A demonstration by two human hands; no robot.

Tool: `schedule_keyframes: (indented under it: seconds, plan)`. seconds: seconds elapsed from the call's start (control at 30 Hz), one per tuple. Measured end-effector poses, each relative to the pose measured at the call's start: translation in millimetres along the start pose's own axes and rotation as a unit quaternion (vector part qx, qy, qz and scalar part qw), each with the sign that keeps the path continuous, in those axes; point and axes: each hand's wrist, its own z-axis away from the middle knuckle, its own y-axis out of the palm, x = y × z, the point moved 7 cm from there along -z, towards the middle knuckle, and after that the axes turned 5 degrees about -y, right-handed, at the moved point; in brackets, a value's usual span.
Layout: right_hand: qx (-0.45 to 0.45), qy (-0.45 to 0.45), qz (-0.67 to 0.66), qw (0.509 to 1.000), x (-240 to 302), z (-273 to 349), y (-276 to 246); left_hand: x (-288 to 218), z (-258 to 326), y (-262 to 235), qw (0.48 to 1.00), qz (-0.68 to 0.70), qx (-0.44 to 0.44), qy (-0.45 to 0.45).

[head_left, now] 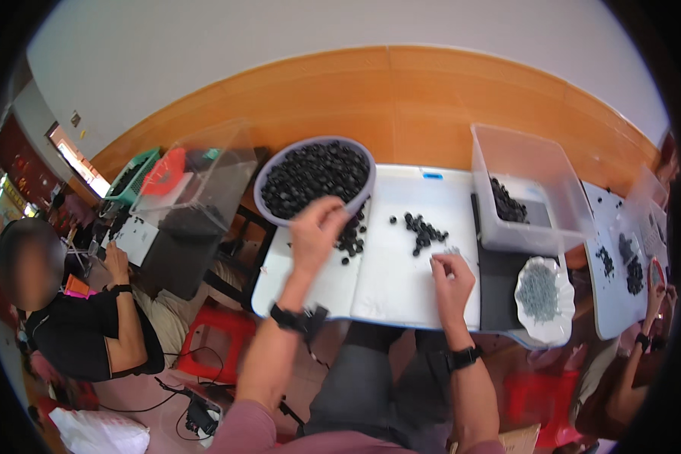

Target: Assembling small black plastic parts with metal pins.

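My left hand [318,233] is over the front rim of a round grey-purple basin [259,198], its fingers bent and smeared by motion. Whether it holds a part cannot be told. Small round black parts [314,175] heap up inside the basin. More of them spill onto the white tabletop beside my left hand. My right hand [452,286] is low over the board at the right, thumb and fingertips pinched together; anything between them is too small to make out. Just beyond its fingertips lie a few thin grey pins [452,250] and a loose cluster of black parts [422,231].
A clear plastic bin [533,238] with black parts stands at the right. In front of it, a white scalloped dish [556,329] holds thin grey pins. At the left, a person in black [91,333] works beside a clear box [197,181]. Another person's hands [658,299] show far right.
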Motion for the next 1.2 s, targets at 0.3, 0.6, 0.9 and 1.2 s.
schedule_keyframes:
  seconds: [0.3,0.6,0.9,1.2]
  plan:
    - [-0.067,0.021,-0.036,0.997,-16,2,-11,-21,-27,30,0.952,-0.192,0.076,0.227]
    - [-0.103,0.024,-0.050,0.993,-23,4,-10,59,-1,136,0.965,-0.189,0.175,0.054]
    - [-0.110,0.043,-0.063,0.991,-29,3,-14,54,15,140,0.937,-0.225,0.267,-0.016]
    - [-0.086,0.044,-0.036,0.995,-22,3,-9,41,-17,167,0.945,-0.202,0.257,0.026]
